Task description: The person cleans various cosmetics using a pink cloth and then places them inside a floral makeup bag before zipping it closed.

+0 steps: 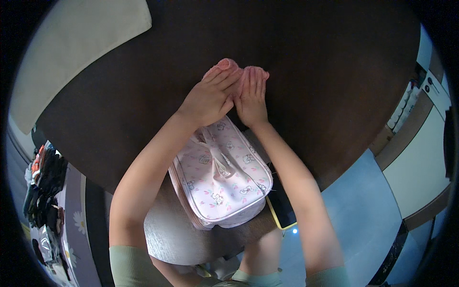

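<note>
Both hands rest side by side on a pink cloth (225,64) that lies bunched on the dark table beyond the bag. My left hand (211,97) presses on its left part with fingers stretched towards the upper right. On the cloth's right part lies my right hand (252,97), its fingers pointing away from me. Parts of the cloth are hidden under the palms. Between my forearms sits a pale pink bag (229,175) with printed figures, small flowers and a bow-like strap on top. A phone with a yellow edge (283,208) lies beside the bag, partly under my right forearm.
The dark round tabletop (340,89) spreads beyond and beside the hands. A beige panel or cover (86,46) overlaps its far left edge. At the left stands a surface with piled dark clothes (46,183). White cabinet fronts (416,175) stand at the right.
</note>
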Demonstrator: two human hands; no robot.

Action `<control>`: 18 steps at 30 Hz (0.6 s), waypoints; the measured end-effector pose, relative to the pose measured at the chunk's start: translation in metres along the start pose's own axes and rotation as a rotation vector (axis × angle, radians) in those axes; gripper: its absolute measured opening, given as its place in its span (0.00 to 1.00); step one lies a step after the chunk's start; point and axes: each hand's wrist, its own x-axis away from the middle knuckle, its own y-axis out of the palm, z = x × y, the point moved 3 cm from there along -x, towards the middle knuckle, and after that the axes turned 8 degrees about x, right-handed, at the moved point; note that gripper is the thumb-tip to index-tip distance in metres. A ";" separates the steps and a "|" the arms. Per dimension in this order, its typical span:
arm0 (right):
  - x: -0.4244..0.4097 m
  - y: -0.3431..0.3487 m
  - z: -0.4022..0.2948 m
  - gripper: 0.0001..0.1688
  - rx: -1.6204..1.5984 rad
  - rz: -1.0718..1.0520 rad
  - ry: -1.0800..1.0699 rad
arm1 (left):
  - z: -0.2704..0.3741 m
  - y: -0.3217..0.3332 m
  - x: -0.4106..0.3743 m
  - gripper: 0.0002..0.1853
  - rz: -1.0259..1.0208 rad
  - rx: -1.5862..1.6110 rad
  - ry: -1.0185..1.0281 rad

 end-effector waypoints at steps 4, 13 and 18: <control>0.017 0.007 0.003 0.42 0.023 -0.068 0.048 | 0.008 0.012 -0.002 0.24 -0.117 -0.018 -0.035; -0.030 -0.018 0.002 0.43 -0.022 0.054 -0.053 | 0.002 0.001 -0.012 0.30 0.016 -0.358 -0.102; -0.102 -0.050 0.012 0.44 0.137 0.160 -0.249 | -0.011 -0.030 -0.035 0.34 0.336 -0.344 -0.140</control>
